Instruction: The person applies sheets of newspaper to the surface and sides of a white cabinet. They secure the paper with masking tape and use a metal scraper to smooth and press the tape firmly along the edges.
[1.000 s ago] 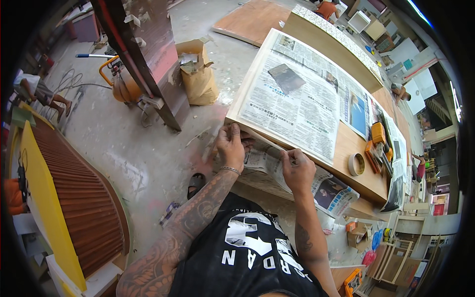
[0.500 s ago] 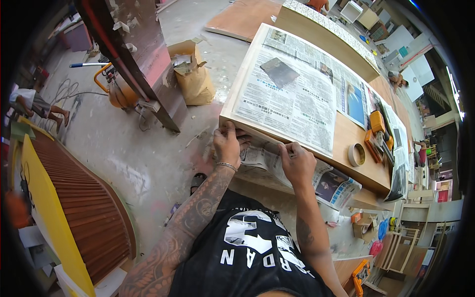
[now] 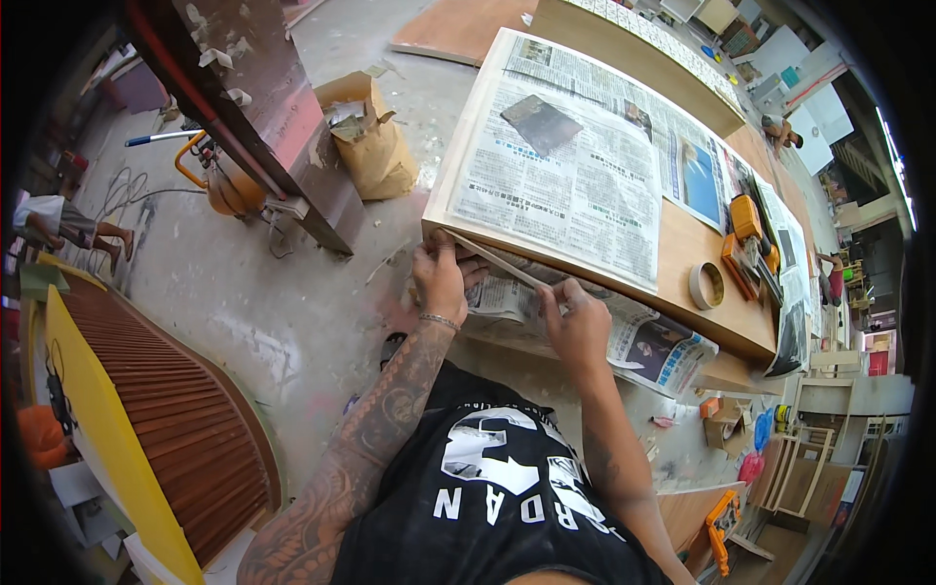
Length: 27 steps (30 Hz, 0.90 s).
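Observation:
A narrow beige strip of tape (image 3: 504,265) stretches between my hands along the near edge of the wooden panel (image 3: 673,255). My left hand (image 3: 441,280) pinches its left end at the panel's near left corner, other fingers reaching below the edge. My right hand (image 3: 580,320) grips its right end, thumb and fingers closed, a little below and off the edge. Newspaper (image 3: 575,210) covers much of the panel top. A dark flat square sheet (image 3: 542,125) lies on it. More newspaper (image 3: 658,356) hangs under the near edge, partly behind my right hand.
On the panel's right sit a tape roll (image 3: 706,286) and orange-yellow tools (image 3: 746,219). Left of it stand a paper sack (image 3: 375,156), a dark post (image 3: 283,127) and an orange tank (image 3: 232,185). A curved slatted brown panel (image 3: 171,409) lies lower left. Other people are farther off.
My right hand has drawn slightly down and left, so the strip now slants away from the panel edge. My left hand stays at the corner. The whole view has shifted a little.

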Each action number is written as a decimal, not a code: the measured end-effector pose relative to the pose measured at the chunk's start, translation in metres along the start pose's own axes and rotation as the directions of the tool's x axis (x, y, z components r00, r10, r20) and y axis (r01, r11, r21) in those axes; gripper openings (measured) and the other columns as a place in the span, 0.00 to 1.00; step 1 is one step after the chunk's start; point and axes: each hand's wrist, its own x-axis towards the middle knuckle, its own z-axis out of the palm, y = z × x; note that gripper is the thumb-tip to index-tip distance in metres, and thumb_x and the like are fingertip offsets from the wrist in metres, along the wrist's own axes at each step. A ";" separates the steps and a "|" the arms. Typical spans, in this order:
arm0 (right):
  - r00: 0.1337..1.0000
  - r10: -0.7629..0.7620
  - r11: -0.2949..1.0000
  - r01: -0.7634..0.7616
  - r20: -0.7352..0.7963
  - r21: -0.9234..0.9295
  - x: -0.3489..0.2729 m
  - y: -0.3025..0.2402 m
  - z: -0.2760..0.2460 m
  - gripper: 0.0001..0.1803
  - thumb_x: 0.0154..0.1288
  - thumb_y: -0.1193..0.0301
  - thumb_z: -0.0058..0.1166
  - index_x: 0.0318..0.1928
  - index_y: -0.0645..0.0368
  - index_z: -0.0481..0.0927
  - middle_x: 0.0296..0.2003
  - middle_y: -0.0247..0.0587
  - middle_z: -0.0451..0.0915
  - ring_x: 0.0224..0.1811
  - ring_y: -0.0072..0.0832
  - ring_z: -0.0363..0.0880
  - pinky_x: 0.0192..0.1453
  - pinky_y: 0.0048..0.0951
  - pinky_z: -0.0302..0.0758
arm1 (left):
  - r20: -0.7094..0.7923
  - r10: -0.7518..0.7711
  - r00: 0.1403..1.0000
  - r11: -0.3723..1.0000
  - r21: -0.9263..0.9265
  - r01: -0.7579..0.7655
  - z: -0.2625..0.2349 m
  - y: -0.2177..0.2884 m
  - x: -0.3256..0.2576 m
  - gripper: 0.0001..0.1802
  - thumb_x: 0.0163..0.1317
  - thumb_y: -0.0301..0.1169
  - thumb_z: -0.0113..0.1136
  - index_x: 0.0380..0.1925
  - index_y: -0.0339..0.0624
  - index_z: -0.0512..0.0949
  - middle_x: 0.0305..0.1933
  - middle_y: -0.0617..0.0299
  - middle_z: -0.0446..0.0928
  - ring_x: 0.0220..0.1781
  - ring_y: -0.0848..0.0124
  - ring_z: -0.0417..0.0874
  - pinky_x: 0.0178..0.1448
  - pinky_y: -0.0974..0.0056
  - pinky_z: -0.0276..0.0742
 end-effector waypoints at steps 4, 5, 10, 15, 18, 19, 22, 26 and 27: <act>0.996 -0.035 0.998 0.031 -0.086 -0.050 0.012 0.014 0.008 0.14 0.66 0.63 0.65 0.29 0.59 0.81 0.20 0.48 0.80 0.22 0.48 0.80 0.28 0.40 0.74 | 0.003 0.001 1.000 1.000 -0.026 -0.001 0.000 -0.003 0.002 0.26 0.75 0.50 0.54 0.50 0.38 0.61 0.39 0.48 0.80 0.34 0.54 0.89 0.37 0.50 0.89; 0.989 -0.063 0.997 0.056 -0.135 -0.055 0.014 0.016 0.009 0.14 0.66 0.63 0.65 0.29 0.59 0.81 0.20 0.48 0.80 0.21 0.48 0.79 0.28 0.40 0.74 | -0.013 0.012 1.000 0.999 -0.049 -0.012 0.000 -0.003 0.002 0.25 0.74 0.50 0.55 0.48 0.39 0.60 0.37 0.47 0.82 0.32 0.56 0.89 0.33 0.54 0.88; 0.997 0.000 0.995 -0.007 -0.076 -0.102 0.018 0.022 0.011 0.13 0.65 0.60 0.66 0.29 0.55 0.81 0.21 0.46 0.82 0.24 0.49 0.82 0.30 0.44 0.76 | 0.023 -0.007 1.000 0.999 -0.053 0.008 -0.002 0.000 0.002 0.26 0.74 0.51 0.56 0.48 0.39 0.60 0.36 0.49 0.81 0.32 0.55 0.88 0.34 0.52 0.88; 0.971 0.097 0.993 -0.110 -0.219 -0.049 0.018 0.022 0.010 0.18 0.59 0.55 0.71 0.23 0.54 0.84 0.17 0.43 0.80 0.21 0.45 0.81 0.27 0.40 0.75 | 0.115 -0.091 0.989 0.971 -0.209 0.113 -0.009 0.008 0.003 0.28 0.73 0.52 0.57 0.48 0.39 0.60 0.36 0.49 0.78 0.34 0.52 0.88 0.39 0.50 0.88; 0.953 0.164 0.979 -0.189 -0.256 -0.078 0.016 0.022 0.010 0.19 0.56 0.53 0.72 0.23 0.54 0.84 0.17 0.42 0.80 0.20 0.44 0.80 0.26 0.38 0.74 | 0.053 -0.076 0.996 0.987 -0.138 0.083 -0.009 0.006 0.000 0.29 0.72 0.52 0.58 0.50 0.38 0.60 0.37 0.49 0.77 0.35 0.51 0.87 0.42 0.48 0.88; 0.956 0.156 0.983 -0.176 -0.247 -0.061 0.016 0.022 0.010 0.19 0.56 0.53 0.72 0.23 0.54 0.84 0.17 0.42 0.80 0.20 0.44 0.80 0.26 0.38 0.74 | 0.057 -0.036 0.998 0.993 -0.113 0.043 -0.008 0.004 -0.001 0.30 0.71 0.52 0.60 0.51 0.37 0.60 0.39 0.50 0.76 0.37 0.51 0.87 0.43 0.46 0.88; 0.948 0.130 0.985 -0.156 -0.291 -0.068 0.015 0.023 0.011 0.20 0.55 0.52 0.73 0.22 0.54 0.84 0.16 0.42 0.79 0.19 0.43 0.79 0.26 0.38 0.74 | 0.084 0.058 0.995 0.998 0.003 -0.058 -0.004 0.001 -0.002 0.32 0.68 0.49 0.65 0.52 0.36 0.60 0.42 0.51 0.73 0.39 0.51 0.87 0.44 0.46 0.88; 0.949 0.158 0.976 -0.192 -0.272 -0.105 0.015 0.025 0.010 0.21 0.55 0.51 0.73 0.22 0.54 0.84 0.16 0.42 0.80 0.20 0.43 0.79 0.26 0.38 0.73 | 0.022 -0.011 1.000 0.996 0.087 0.009 -0.001 0.003 0.002 0.35 0.63 0.45 0.72 0.50 0.37 0.59 0.41 0.52 0.72 0.38 0.52 0.87 0.43 0.48 0.90; 0.953 0.154 0.971 -0.195 -0.259 -0.139 0.014 0.025 0.009 0.21 0.55 0.50 0.72 0.22 0.54 0.84 0.17 0.42 0.80 0.20 0.44 0.80 0.26 0.38 0.73 | 0.009 -0.036 0.999 0.996 0.078 0.035 0.000 0.003 0.003 0.35 0.62 0.46 0.72 0.49 0.37 0.58 0.40 0.53 0.71 0.38 0.52 0.87 0.44 0.47 0.90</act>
